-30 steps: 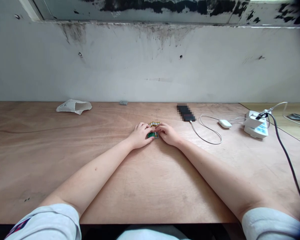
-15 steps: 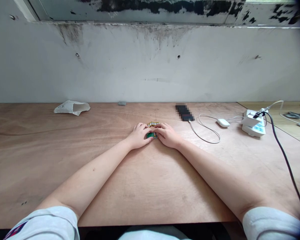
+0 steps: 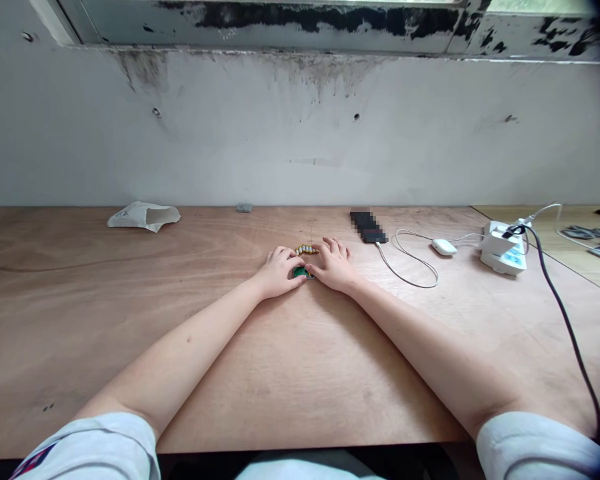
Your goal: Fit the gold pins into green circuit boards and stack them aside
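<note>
My left hand (image 3: pixel 280 273) rests on the plywood table with its fingers curled, the fingertips over a small green piece (image 3: pixel 302 272). My right hand (image 3: pixel 333 265) lies just to its right, fingers spread toward the back, with the thumb side against the same piece. Just behind the piece lies a short row of small gold and white cylinders (image 3: pixel 306 250), close to the fingers of both hands. Part of the green piece is hidden by my fingers, so I cannot tell exactly what it is.
A pixelated black phone (image 3: pixel 368 227) trails a white cable to the right. A small white oval object (image 3: pixel 443 247) and a white device with a blue display (image 3: pixel 504 251) stand further right, with a black cable (image 3: pixel 565 320) running forward. A crumpled white paper bag (image 3: pixel 143 216) lies back left.
My right hand's fingers have opened and spread, moving off the gold and white row toward the back of the table. My left hand has hardly moved.
</note>
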`<state>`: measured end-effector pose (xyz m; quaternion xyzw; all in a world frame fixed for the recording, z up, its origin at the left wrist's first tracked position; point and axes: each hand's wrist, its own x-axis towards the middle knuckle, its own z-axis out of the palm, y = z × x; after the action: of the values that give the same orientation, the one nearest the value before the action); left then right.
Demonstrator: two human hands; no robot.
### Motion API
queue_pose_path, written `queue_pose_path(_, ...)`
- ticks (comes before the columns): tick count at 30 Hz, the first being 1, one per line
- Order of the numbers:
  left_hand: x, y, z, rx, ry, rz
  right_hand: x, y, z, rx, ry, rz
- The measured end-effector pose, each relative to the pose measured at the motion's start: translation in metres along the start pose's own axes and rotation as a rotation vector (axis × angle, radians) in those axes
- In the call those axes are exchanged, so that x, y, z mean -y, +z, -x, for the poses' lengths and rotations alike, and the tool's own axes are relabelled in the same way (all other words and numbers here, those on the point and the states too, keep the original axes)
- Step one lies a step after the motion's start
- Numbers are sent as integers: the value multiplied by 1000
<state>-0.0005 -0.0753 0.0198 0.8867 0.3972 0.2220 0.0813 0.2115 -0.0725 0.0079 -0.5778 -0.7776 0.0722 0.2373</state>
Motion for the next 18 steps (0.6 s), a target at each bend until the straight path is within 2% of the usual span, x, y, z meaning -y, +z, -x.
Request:
queue_pose_path(3, 0, -2, 0, -22, -27, 26, 7, -6, 6, -92, -58, 41)
queue_pose_path(5, 5, -3, -1, -125, -117, 54, 13, -9, 12, -81, -204, 105)
queue_pose_path(8, 18, -3, -3, -393, -336, 97, 22, -10, 21, 81, -425, 187)
queue_pose_path(10, 28, -2, -5, -510, -446, 125, 27, -8, 27, 205, -488, 195)
queue_pose_path(13, 36, 0, -6, -525, -502, 142, 32, -5, 34, 286, -495, 174)
queue_pose_path(18, 37, 0, -6, -476, -519, 146, 35, -12, 49, 266, -412, 153)
